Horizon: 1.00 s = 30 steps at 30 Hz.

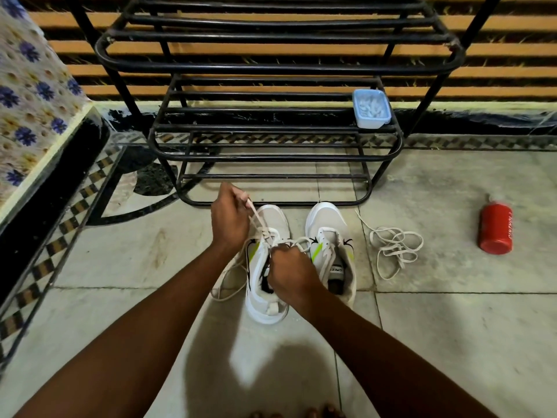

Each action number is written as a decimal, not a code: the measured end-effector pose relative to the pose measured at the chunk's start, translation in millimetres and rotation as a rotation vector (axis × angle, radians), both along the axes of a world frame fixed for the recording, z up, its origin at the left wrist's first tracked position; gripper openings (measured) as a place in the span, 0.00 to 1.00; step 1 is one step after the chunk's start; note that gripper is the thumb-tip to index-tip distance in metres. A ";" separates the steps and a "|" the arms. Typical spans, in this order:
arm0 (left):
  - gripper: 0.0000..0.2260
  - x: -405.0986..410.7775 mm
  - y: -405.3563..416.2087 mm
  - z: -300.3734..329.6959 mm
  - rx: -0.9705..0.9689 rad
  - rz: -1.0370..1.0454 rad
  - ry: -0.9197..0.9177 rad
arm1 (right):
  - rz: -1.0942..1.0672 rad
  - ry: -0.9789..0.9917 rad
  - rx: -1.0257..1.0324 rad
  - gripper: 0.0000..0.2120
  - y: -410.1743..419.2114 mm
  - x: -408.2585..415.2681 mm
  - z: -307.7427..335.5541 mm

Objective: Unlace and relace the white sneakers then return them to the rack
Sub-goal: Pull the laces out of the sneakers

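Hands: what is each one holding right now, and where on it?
Left hand pinches the lace near its free end, pulled up from the left sneaker. Right hand grips the same lace at the eyelets, near the tongue.

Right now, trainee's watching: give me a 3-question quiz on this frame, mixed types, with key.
1. True or false: the right sneaker has its lace in.
2. The loose lace lies between the right sneaker and: A) tub B) bottle C) rack
3. Which hand pulls a lace end up from the left sneaker?

Key: 1 false; 2 B; 3 left hand, while the right hand grips at the eyelets.
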<state>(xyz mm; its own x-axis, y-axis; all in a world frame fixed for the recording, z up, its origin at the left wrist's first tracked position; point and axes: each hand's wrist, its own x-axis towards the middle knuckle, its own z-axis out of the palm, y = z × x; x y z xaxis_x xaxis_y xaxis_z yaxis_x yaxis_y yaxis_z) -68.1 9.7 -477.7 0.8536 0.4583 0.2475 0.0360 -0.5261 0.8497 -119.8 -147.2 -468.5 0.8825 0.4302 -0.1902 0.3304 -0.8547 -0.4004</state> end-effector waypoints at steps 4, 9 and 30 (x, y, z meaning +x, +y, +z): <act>0.08 0.2 -0.8 -0.4 0.009 -0.152 0.112 | 0.017 -0.007 -0.019 0.08 -0.2 -0.6 5.4; 0.07 5.1 15.1 10.2 0.416 -0.531 0.311 | 0.019 -0.022 -0.005 0.10 -2.0 -2.7 7.7; 0.09 23.2 24.0 29.3 0.102 -0.267 -0.029 | -0.130 0.034 0.089 0.17 -2.8 -7.8 4.3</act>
